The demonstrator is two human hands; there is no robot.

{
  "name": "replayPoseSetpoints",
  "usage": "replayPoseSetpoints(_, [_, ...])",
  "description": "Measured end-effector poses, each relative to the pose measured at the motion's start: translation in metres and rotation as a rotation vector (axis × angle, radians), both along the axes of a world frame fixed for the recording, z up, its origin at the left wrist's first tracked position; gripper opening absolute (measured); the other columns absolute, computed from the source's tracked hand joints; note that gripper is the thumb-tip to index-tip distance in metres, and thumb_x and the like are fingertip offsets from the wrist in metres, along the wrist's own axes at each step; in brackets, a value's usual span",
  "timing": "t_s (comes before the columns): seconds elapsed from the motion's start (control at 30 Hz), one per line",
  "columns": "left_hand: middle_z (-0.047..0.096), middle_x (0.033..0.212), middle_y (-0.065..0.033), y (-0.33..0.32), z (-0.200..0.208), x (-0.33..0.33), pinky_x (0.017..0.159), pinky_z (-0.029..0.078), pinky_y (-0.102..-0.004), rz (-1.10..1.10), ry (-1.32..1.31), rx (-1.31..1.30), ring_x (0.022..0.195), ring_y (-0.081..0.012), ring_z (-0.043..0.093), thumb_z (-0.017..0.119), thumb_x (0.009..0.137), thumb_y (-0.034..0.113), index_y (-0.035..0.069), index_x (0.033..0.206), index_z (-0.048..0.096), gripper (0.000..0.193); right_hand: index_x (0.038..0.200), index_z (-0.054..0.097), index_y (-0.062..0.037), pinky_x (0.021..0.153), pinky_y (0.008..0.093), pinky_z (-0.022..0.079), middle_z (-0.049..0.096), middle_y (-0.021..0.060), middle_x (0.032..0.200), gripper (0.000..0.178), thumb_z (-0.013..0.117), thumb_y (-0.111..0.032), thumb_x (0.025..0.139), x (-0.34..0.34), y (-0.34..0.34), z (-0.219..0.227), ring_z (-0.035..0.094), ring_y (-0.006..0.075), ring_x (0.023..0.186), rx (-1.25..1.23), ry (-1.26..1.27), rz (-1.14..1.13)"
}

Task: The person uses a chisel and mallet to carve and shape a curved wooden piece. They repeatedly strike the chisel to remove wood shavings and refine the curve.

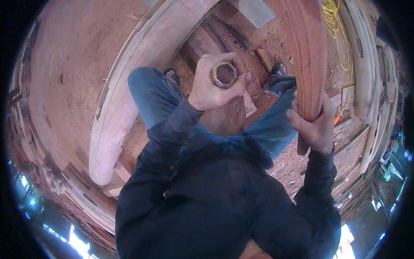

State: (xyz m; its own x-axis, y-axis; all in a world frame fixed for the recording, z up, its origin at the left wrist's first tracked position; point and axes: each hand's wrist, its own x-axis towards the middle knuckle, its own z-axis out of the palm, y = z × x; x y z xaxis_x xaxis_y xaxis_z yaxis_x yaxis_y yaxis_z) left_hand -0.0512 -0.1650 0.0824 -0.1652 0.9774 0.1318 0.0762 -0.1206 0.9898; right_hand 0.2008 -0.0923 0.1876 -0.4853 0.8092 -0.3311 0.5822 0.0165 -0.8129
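My left hand is closed around an octagonal wooden handle, seen end-on above the fist. What lies at the handle's lower end is hidden by the hand. My right hand grips a long, reddish-brown curved wooden piece near its narrow lower end, thumb across the front. This piece widens upward and runs out of the top of the picture. The two hands are apart, one above each thigh.
A long pale curved timber lies left of my legs. Wood blocks and chips cover the floor between my feet. Yellow cord lies at the upper right, beside stacked curved timbers. A flat pale board is at the top.
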Motion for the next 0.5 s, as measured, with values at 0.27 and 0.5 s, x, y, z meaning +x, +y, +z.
replayPoseSetpoints(0.27, [0.061, 0.067, -0.0021, 0.0, -0.005, 0.01, 0.051, 0.039, -0.0241, 0.063, -0.187, -0.105, 0.056, -0.0071, 0.054, 0.076, 0.089, 0.009, 0.003, 0.076, 0.06, 0.022, 0.136, 0.055, 0.0064, 0.095, 0.0378, 0.052, 0.069, 0.0194, 0.112, 0.073, 0.08, -0.011, 0.07, -0.023, 0.014, 0.032, 0.069, 0.027, 0.105, 0.107, -0.014, 0.075])
replayPoseSetpoints(0.5, [0.065, 0.067, 0.0021, 0.006, -0.014, 0.004, 0.057, 0.043, -0.0229, 0.111, -0.32, -0.113, 0.063, -0.0035, 0.055, 0.079, 0.087, 0.014, 0.003, 0.076, 0.065, 0.021, 0.126, 0.06, 0.0021, 0.083, 0.0334, 0.054, 0.07, 0.0099, 0.1, 0.058, 0.082, -0.006, 0.072, -0.041, 0.025, 0.042, 0.069, 0.0189, 0.091, 0.222, 0.111, 0.171])
